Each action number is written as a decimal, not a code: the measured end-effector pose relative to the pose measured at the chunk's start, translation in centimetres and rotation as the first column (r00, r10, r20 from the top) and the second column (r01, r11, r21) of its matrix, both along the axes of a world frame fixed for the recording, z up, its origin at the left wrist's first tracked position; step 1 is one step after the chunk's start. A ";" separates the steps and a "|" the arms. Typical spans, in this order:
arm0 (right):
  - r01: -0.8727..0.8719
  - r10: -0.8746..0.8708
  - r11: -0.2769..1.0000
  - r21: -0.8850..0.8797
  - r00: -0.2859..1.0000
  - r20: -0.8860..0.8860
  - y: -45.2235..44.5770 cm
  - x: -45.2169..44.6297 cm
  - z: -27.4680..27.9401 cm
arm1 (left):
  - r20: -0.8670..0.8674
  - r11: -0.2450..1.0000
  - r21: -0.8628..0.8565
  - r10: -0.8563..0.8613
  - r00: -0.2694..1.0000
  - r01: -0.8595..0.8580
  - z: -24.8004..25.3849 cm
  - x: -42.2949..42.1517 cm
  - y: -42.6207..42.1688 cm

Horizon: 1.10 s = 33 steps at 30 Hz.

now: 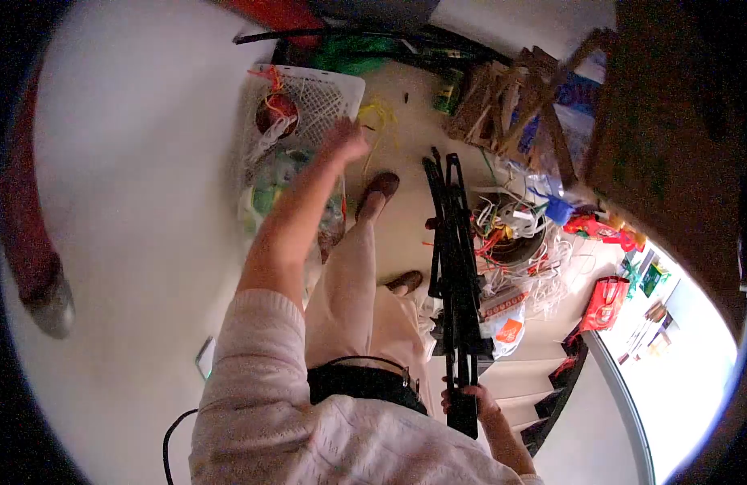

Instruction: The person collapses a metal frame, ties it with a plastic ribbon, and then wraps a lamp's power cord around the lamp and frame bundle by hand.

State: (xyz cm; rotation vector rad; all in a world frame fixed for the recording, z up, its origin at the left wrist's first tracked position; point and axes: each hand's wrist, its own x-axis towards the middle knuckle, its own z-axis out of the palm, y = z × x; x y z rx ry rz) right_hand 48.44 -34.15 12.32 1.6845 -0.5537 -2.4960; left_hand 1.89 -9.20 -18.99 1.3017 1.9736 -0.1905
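My left hand (345,142) reaches forward, its fingers closed at the near-right rim of a white plastic basket (351,87). In the basket lie a dark red round thing (277,114) with orange cords and some clear and green plastic bags (280,174). A yellow string (381,121) is on the floor beside this hand. Low on my right side, my right hand (473,399) is wrapped round the lower end of a long black folded frame (456,259), perhaps a folding stand. The frame points forward past my right leg.
A tub of tangled cables (515,234) stands right of the frame, with white cords around it. Flattened cardboard (490,101) leans farther ahead. A red bag (606,303) is at the right. Another person's dark red trouser leg (30,194) shows at far left.
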 end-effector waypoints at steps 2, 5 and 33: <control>-0.003 0.004 0.999 -0.042 1.000 0.009 1.9 -1.1 0.9 | -0.139 0.991 -0.095 -0.104 0.985 0.091 0.1 -4.5 4.0; 0.054 -0.054 0.994 -0.099 0.999 0.008 2.5 -1.1 0.8 | -0.305 0.980 -0.124 -0.190 0.933 0.159 -3.0 -10.1 9.2; 0.125 -0.119 0.981 -0.151 0.992 0.050 4.5 -2.8 1.5 | -0.032 0.885 0.456 -0.089 0.995 0.094 2.1 -9.7 4.2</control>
